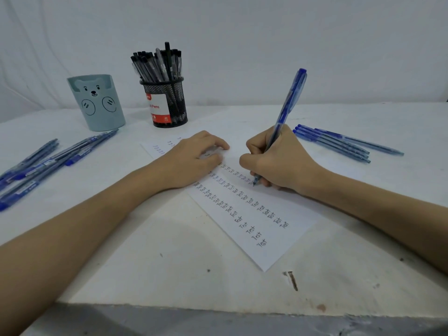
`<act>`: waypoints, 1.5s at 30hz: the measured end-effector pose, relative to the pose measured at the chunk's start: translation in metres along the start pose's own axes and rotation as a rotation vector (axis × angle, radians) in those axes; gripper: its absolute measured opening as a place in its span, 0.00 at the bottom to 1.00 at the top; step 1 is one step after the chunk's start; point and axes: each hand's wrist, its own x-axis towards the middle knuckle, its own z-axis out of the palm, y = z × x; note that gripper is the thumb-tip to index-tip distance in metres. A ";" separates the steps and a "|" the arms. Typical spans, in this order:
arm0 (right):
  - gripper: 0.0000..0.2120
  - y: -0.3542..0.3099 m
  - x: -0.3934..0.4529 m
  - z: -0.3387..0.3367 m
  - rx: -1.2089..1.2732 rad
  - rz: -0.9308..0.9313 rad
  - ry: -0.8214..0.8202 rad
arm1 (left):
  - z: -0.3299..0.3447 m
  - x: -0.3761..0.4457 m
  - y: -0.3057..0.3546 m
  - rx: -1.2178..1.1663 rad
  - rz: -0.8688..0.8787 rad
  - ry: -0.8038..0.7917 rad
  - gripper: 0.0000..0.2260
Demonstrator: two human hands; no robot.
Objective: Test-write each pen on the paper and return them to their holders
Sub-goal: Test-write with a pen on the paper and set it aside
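Observation:
My right hand (276, 161) grips a blue pen (289, 100) with its tip down on the white paper (271, 238), at the end of a row of small written words. My left hand (191, 161) rests flat on the paper's upper part, fingers slightly bent. A black mesh holder (167, 103) at the back is full of black pens. To its left stands a light blue bear-faced cup (97, 103); I cannot see anything inside it.
Several blue pens (48, 163) lie loose on the table at the left, and a smaller bunch of blue pens (339, 144) lies at the right. The white table's front edge (194, 309) runs along the bottom. A white wall stands behind.

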 end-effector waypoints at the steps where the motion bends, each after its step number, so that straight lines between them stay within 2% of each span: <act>1: 0.22 0.000 0.000 0.000 0.001 0.000 -0.006 | 0.000 0.000 0.000 0.001 0.001 -0.001 0.11; 42: 0.23 0.003 0.002 0.002 -0.049 0.016 0.053 | -0.001 -0.001 0.002 0.013 -0.022 -0.019 0.12; 45: 0.22 0.004 0.004 -0.002 0.043 0.118 0.081 | -0.001 -0.001 0.001 0.010 -0.024 -0.016 0.12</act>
